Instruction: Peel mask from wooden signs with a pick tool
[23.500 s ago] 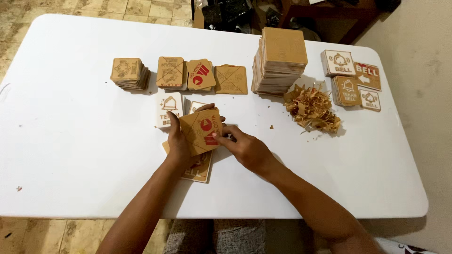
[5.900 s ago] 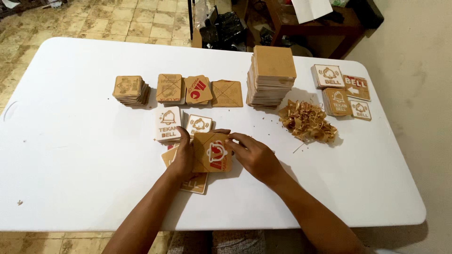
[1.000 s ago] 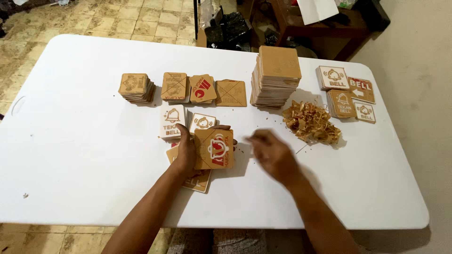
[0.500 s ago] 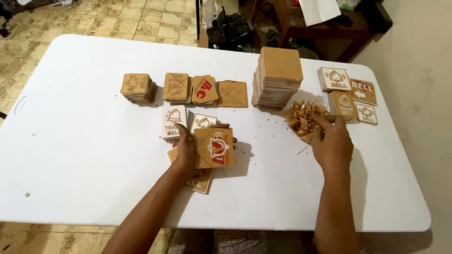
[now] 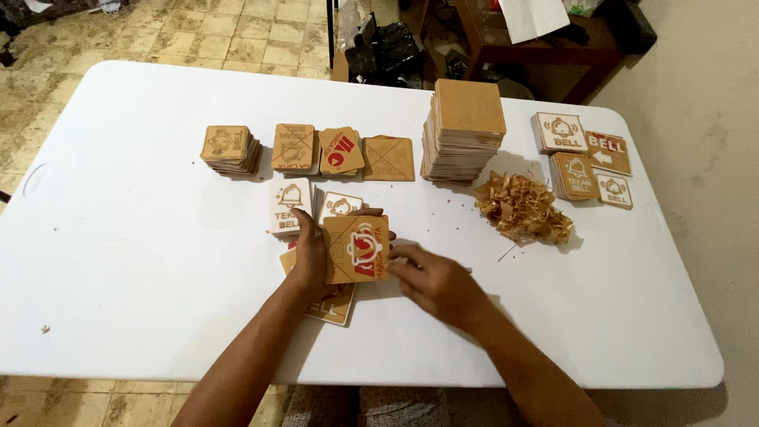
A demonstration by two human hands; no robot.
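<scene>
My left hand (image 5: pixel 310 257) holds a square brown wooden sign (image 5: pixel 357 248) with a red-and-white picture on it, tilted up over the white table (image 5: pixel 142 261). My right hand (image 5: pixel 436 281) is at the sign's right edge, fingertips touching its lower right corner. Under the sign lies another brown sign (image 5: pixel 334 307), and two white signs with bell and face pictures (image 5: pixel 291 207) (image 5: pixel 341 205) lie just behind it.
A tall stack of plain brown squares (image 5: pixel 465 126) stands at the back, beside a heap of wood scraps (image 5: pixel 523 210). Short stacks of brown signs (image 5: pixel 231 147) (image 5: pixel 341 152) line the back left. More finished signs (image 5: pixel 585 158) lie at the right. Dark furniture stands beyond the table.
My right hand came back from the heap of wood scraps to the right edge of the sign. My left hand kept hold of the sign and stayed in place.
</scene>
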